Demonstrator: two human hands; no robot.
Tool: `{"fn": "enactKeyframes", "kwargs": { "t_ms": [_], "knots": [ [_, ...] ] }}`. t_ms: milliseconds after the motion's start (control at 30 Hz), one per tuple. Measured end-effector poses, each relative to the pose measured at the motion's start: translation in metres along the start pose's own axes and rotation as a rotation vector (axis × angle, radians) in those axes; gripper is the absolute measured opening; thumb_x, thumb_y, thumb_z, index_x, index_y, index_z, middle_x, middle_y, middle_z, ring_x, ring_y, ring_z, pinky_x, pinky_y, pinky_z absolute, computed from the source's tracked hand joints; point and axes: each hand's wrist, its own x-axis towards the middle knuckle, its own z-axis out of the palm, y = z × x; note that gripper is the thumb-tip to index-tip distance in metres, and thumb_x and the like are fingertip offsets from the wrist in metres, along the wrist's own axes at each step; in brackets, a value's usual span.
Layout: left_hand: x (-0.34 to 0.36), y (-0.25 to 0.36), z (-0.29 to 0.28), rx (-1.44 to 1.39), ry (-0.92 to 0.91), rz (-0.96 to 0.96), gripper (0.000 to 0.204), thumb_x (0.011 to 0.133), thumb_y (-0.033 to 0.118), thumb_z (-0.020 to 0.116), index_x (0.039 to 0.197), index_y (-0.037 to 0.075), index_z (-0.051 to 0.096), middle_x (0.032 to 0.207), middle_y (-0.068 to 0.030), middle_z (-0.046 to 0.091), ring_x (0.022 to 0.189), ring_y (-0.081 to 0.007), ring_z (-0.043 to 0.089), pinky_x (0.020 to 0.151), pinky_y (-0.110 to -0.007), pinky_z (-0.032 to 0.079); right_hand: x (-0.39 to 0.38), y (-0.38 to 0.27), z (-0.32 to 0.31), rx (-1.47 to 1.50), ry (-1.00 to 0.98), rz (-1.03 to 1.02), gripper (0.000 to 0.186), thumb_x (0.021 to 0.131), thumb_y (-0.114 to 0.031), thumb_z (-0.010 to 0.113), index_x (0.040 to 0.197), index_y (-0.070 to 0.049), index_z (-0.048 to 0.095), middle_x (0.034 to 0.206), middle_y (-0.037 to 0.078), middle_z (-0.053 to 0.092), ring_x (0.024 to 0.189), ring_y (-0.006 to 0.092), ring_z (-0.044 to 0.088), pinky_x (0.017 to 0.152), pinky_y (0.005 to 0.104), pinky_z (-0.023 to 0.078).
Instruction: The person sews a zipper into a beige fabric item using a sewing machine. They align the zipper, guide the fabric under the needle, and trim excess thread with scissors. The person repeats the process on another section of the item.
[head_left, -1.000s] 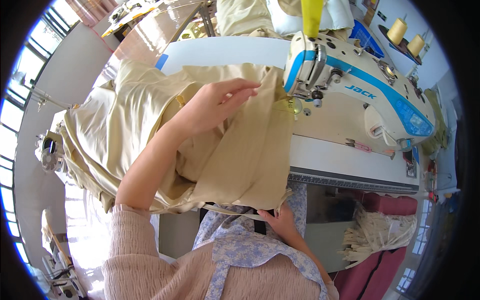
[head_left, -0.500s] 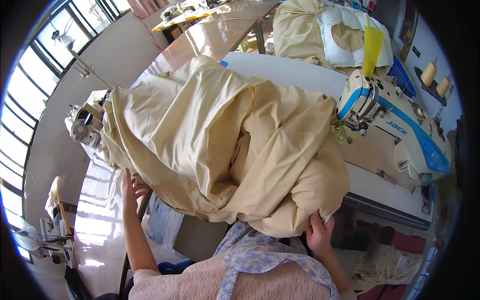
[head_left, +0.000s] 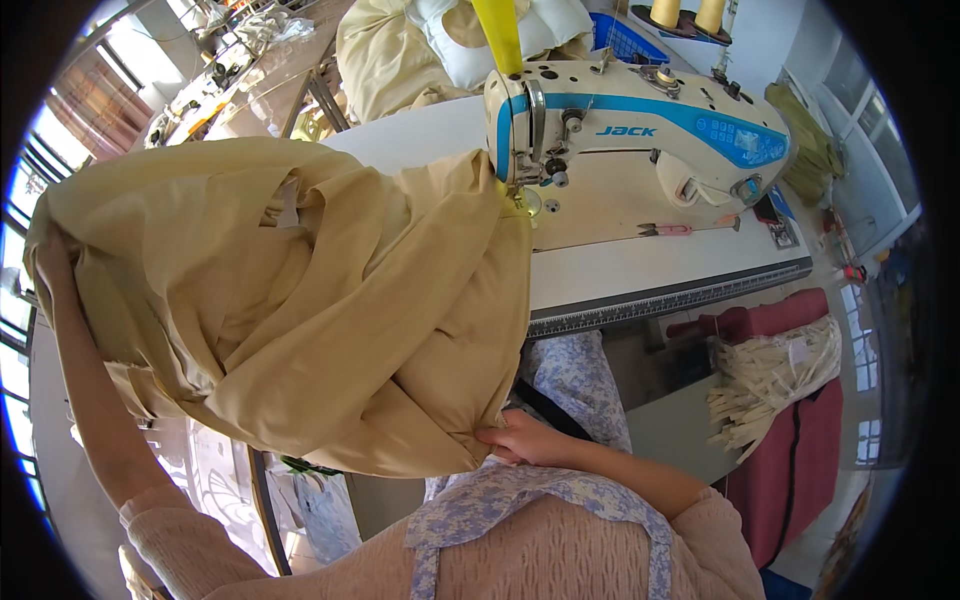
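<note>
A large bundle of pale yellow fabric fills the left half of the view, spreading from about nine o'clock to the centre, bulging in deep folds and hanging over the near edge of the white counter. Its upper right corner reaches up to the needle area of the white and blue sewing machine, which sits on the counter at about one o'clock.

The right hand sits just below centre, toward six o'clock, fingers closed on the lower edge of the fabric, pinching it against the person's lap. The left hand is far out at nine o'clock, arm stretched upward along the bundle's left side; it touches the cloth's outer edge, but the fabric hides most of it and I cannot tell whether it is gripping.

On the counter to the right of the machine, at about two o'clock, lies a small pair of pink-handled snips. Down at four o'clock, beside a dark red seat, hangs a bunch of cream strips. Another heap of pale fabric lies beyond the counter at twelve o'clock.
</note>
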Motion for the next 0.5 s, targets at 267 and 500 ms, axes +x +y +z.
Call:
{"fn": "enactKeyframes", "kwargs": {
  "t_ms": [267,500],
  "knots": [
    [-0.487,0.38,-0.001,-0.878,-1.023,0.75,0.052,0.101,0.022,0.063,0.151,0.013,0.052,0.157,-0.014,0.048,0.146,-0.0288,0.045,0.119,-0.041,0.039,0.009,0.002,0.013,-0.319,0.183,-0.423,0.032,0.104,-0.019,0.056,0.121,0.006,0.065,0.107,0.018,0.075,0.097,0.0234,0.07,0.088,0.037,0.053],
    [-0.561,0.341,0.077,-0.299,-0.916,1.073,0.06,0.104,0.045,0.053,0.152,0.009,0.047,0.16,-0.0191,0.04,0.144,-0.0454,0.039,0.118,-0.053,0.036,-0.051,0.021,-0.028,-0.25,0.149,-0.353,0.037,0.105,-0.028,0.06,0.121,0.005,0.068,0.102,0.012,0.074,0.088,0.015,0.066,0.083,0.0333,0.053]
  ]
}}
